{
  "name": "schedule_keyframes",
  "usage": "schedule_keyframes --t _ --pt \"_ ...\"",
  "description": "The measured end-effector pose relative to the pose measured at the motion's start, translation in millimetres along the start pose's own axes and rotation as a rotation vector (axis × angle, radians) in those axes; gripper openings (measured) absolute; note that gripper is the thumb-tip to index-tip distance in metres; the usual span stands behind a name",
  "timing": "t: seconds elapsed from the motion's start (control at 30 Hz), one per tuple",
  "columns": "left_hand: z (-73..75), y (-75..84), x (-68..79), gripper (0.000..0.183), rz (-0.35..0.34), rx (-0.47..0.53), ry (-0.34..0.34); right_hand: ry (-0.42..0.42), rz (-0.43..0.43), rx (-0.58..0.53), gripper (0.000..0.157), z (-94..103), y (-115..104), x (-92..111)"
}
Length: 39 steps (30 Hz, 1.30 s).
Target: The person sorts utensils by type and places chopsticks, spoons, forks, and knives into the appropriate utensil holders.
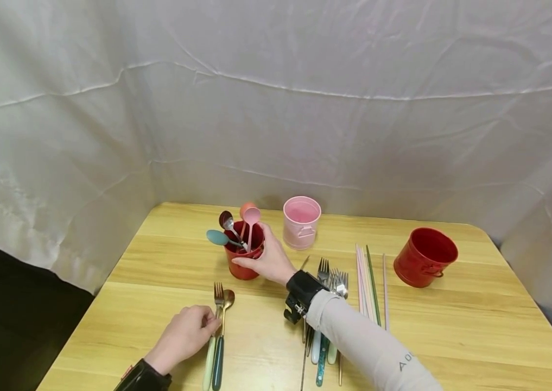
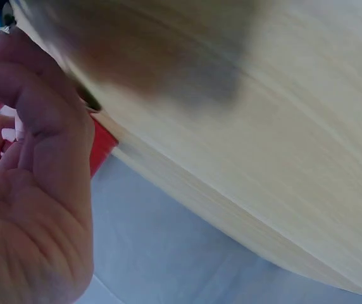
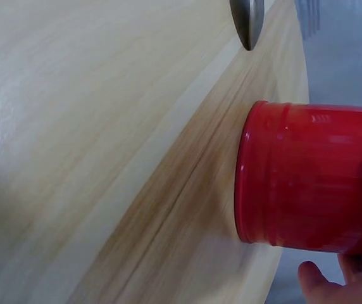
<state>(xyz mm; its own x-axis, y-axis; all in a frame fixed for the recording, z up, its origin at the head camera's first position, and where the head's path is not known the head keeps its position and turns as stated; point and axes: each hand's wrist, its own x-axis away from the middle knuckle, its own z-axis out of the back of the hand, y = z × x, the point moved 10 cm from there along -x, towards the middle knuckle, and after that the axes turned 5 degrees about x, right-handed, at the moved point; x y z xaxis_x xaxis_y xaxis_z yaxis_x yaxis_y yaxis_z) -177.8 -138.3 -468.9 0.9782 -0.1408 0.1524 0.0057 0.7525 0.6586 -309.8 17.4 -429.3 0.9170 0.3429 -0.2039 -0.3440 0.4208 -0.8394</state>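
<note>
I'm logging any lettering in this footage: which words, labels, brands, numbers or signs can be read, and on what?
"A O": on the right sleeve, in dark letters; whatever follows is cut off by the fold or too small to read.
No other text can be made out, including on the red bucket with the spoons, the pink bucket or the other red bucket.

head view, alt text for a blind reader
A person's right hand holds a red bucket of spoons on a wooden table; the left hand holds a fork beside a spoon. Nearby are a pink bucket, another red bucket, forks and sticks.
</note>
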Motion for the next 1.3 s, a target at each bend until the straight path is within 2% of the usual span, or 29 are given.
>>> schedule_keyframes --t 0.3,0.43,0.53,0.67,0.8,0.93,1.03,1.17,1.3 --pt "3.8 16.8 -1.3 0.019 -0.052 0.088 -0.053 -0.005 0.007 0.004 0.090 5.4 -2 4" --pt "6.2 26.4 0.0 0.016 -0.090 0.088 -0.065 -0.014 -0.048 0.028 0.095 11.7 2 8" --pt "8.7 35.5 -0.3 0.016 -0.115 0.076 -0.063 -0.025 -0.092 -0.011 0.097 19.3 8 12" --pt "11.6 51.0 -3.3 0.016 -0.147 0.080 -0.064 -0.023 -0.123 -0.107 0.088 34.7 17 16" --pt "14.6 70.2 -8.0 0.016 -0.208 0.101 -0.072 0.013 -0.110 -0.146 0.064 54.8 26 21" --pt "17.4 92.2 -17.3 0.016 -0.273 0.084 -0.061 0.066 -0.074 -0.117 0.036 77.5 31 26" --pt "21.1 111.0 -26.8 0.016 -0.320 0.074 -0.035 0.130 -0.073 -0.086 0.025 97.5 34 29" --pt "30.3 135.5 -42.4 0.017 -0.366 0.049 0.039 0.278 -0.074 -0.083 0.021 128.1 38 33" --pt "44.2 161.8 -56.8 0.016 -0.425 0.010 0.141 0.431 -0.076 -0.072 0.029 153.4 43 38"
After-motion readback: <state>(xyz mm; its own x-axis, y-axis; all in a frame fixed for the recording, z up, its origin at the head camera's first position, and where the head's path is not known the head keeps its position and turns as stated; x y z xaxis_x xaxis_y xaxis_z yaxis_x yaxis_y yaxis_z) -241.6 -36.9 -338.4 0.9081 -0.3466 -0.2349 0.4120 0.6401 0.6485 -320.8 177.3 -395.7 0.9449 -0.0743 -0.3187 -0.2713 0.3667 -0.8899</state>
